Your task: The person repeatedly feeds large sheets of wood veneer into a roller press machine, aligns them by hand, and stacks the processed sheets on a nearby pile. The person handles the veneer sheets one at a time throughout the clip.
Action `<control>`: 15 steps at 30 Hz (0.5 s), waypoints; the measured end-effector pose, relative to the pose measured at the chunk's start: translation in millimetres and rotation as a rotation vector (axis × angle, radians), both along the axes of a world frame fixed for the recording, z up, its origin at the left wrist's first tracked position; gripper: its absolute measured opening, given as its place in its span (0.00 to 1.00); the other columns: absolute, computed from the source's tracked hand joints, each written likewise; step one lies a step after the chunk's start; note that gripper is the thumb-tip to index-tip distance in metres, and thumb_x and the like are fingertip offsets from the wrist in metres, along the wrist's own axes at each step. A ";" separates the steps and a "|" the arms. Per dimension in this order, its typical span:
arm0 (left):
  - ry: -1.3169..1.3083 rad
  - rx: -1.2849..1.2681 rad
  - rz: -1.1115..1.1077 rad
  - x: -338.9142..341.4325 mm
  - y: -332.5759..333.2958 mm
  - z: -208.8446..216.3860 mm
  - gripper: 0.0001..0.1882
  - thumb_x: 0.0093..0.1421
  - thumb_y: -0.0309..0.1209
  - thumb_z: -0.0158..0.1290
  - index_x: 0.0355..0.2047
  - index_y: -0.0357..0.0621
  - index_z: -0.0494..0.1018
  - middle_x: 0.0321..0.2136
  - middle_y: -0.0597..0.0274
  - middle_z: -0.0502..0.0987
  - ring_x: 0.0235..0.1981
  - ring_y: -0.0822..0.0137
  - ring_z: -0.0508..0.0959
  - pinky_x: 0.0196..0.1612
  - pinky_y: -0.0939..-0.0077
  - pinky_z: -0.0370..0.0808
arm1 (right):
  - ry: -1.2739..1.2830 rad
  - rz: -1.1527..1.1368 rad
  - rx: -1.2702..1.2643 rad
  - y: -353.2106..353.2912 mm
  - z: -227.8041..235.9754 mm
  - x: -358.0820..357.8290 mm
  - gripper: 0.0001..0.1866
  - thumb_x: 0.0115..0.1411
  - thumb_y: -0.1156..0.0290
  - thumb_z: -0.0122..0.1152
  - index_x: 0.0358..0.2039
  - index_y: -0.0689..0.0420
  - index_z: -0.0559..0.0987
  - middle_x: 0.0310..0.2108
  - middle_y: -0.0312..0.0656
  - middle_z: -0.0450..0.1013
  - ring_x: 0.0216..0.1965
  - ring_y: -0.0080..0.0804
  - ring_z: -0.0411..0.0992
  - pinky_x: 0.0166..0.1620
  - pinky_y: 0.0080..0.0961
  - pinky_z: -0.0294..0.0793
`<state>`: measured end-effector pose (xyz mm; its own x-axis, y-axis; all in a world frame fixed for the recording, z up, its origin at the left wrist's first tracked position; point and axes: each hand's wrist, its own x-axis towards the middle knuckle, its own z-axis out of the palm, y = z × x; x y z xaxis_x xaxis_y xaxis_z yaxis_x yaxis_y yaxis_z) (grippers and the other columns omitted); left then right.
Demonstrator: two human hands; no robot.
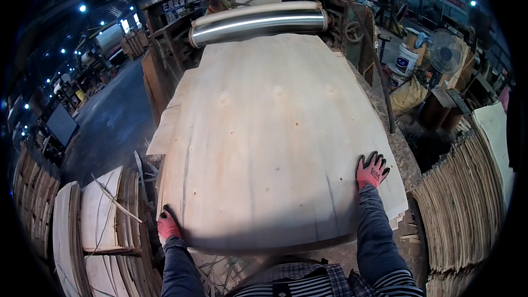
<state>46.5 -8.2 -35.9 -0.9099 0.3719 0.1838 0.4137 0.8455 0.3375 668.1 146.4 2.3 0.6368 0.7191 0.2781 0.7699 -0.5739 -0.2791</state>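
Note:
A wide, pale wood veneer sheet [264, 132] with small knots and dark streaks lies before me, its far edge close to a shiny metal roller. Other sheets show beneath it along its left side and near right corner. My left hand [169, 225], in a pink glove with black fingertips, grips the sheet's near left edge; some of its fingers are hidden there. Flat on top of the sheet near its right edge rests my right hand [372, 171], gloved the same way, with fingers spread and holding nothing.
Beyond the sheet stands a machine with the metal roller [261, 26] and a handwheel [353, 32]. Veneer stacks rise on the left [110, 209] and right [462, 192]. Back right are a white bucket [406, 59] and a fan [444, 51]. A person's arm shows behind the roller.

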 end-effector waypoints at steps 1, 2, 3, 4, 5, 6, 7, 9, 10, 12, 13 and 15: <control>-0.022 -0.016 0.023 -1.2 -1.6 1.2 0.29 0.55 0.56 0.37 0.33 0.44 0.75 0.31 0.50 0.75 0.35 0.52 0.75 0.37 0.61 0.71 | 0.003 0.004 -0.009 -0.5 3.1 -3.6 0.34 0.54 0.44 0.40 0.56 0.53 0.59 0.57 0.49 0.53 0.58 0.45 0.49 0.60 0.46 0.37; -0.024 -0.013 0.023 -2.6 -2.9 -0.2 0.29 0.55 0.56 0.37 0.33 0.44 0.74 0.31 0.50 0.75 0.35 0.52 0.75 0.37 0.61 0.70 | 0.006 0.008 -0.018 -1.4 5.6 -5.9 0.34 0.54 0.45 0.40 0.56 0.53 0.59 0.57 0.49 0.53 0.58 0.46 0.49 0.60 0.46 0.37; -0.025 -0.009 0.022 -4.2 -4.1 -3.1 0.29 0.55 0.56 0.37 0.34 0.44 0.74 0.32 0.51 0.75 0.35 0.53 0.75 0.37 0.62 0.70 | 0.017 0.004 -0.028 -2.9 7.3 -6.4 0.34 0.54 0.45 0.41 0.56 0.53 0.59 0.57 0.49 0.53 0.58 0.46 0.49 0.60 0.47 0.37; -0.026 -0.002 0.021 -5.5 -4.0 -4.0 0.29 0.55 0.56 0.37 0.34 0.44 0.74 0.32 0.51 0.75 0.35 0.53 0.75 0.38 0.62 0.70 | 0.028 0.000 -0.035 -3.7 9.9 -7.3 0.34 0.54 0.45 0.41 0.56 0.53 0.60 0.57 0.49 0.53 0.58 0.46 0.49 0.60 0.47 0.37; -0.034 0.013 0.016 -6.7 -3.9 -4.1 0.29 0.55 0.56 0.37 0.34 0.44 0.74 0.32 0.51 0.75 0.35 0.53 0.75 0.38 0.62 0.70 | 0.040 -0.004 -0.042 -3.5 11.3 -8.4 0.34 0.53 0.45 0.41 0.56 0.53 0.60 0.57 0.49 0.53 0.58 0.46 0.49 0.60 0.47 0.37; -0.043 0.029 0.010 -7.7 -3.9 -3.6 0.29 0.55 0.56 0.37 0.34 0.44 0.74 0.32 0.51 0.75 0.36 0.53 0.75 0.38 0.62 0.70 | 0.036 -0.002 -0.030 -2.3 9.0 -8.3 0.34 0.53 0.45 0.41 0.56 0.53 0.60 0.57 0.49 0.53 0.58 0.46 0.49 0.60 0.47 0.37; -0.055 0.043 0.005 -7.9 -4.1 -4.5 0.28 0.55 0.56 0.38 0.35 0.44 0.74 0.32 0.51 0.75 0.36 0.53 0.74 0.38 0.63 0.70 | 0.031 -0.001 -0.019 -1.6 6.3 -6.7 0.34 0.53 0.45 0.42 0.56 0.53 0.60 0.57 0.49 0.53 0.58 0.46 0.49 0.60 0.47 0.37; -0.033 0.070 -0.012 -10.1 -4.7 -8.6 0.28 0.55 0.56 0.38 0.34 0.44 0.74 0.32 0.52 0.75 0.36 0.53 0.74 0.38 0.63 0.70 | 0.027 0.002 -0.007 -0.9 3.0 -5.0 0.34 0.53 0.45 0.42 0.56 0.53 0.60 0.57 0.49 0.53 0.58 0.46 0.49 0.59 0.47 0.37; -0.022 0.083 -0.021 -9.7 -4.7 -8.2 0.28 0.55 0.56 0.38 0.34 0.44 0.74 0.32 0.52 0.75 0.36 0.53 0.74 0.38 0.62 0.70 | 0.029 0.003 -0.008 -0.8 3.7 -5.1 0.34 0.53 0.45 0.42 0.56 0.53 0.60 0.57 0.49 0.53 0.58 0.46 0.49 0.59 0.48 0.37; -0.045 0.070 -0.009 -7.9 -3.8 -5.8 0.28 0.55 0.56 0.38 0.34 0.44 0.74 0.32 0.52 0.75 0.36 0.53 0.74 0.38 0.62 0.70 | 0.035 0.005 -0.008 -1.7 5.1 -5.3 0.34 0.53 0.45 0.42 0.56 0.52 0.59 0.57 0.49 0.53 0.59 0.46 0.49 0.59 0.48 0.37; -0.056 0.064 -0.003 -7.0 -3.5 -4.2 0.28 0.55 0.56 0.39 0.34 0.44 0.74 0.32 0.52 0.75 0.36 0.53 0.74 0.38 0.62 0.70 | 0.040 0.006 -0.008 -2.7 5.7 -5.5 0.34 0.53 0.45 0.42 0.56 0.52 0.59 0.57 0.49 0.53 0.59 0.46 0.49 0.59 0.48 0.37; -0.051 0.069 -0.005 -8.7 -2.0 -6.9 0.28 0.55 0.56 0.39 0.34 0.44 0.74 0.32 0.52 0.75 0.36 0.53 0.74 0.38 0.62 0.70 | 0.036 0.003 -0.003 -2.7 5.5 -4.5 0.34 0.53 0.45 0.42 0.56 0.52 0.59 0.57 0.49 0.53 0.59 0.45 0.48 0.60 0.48 0.37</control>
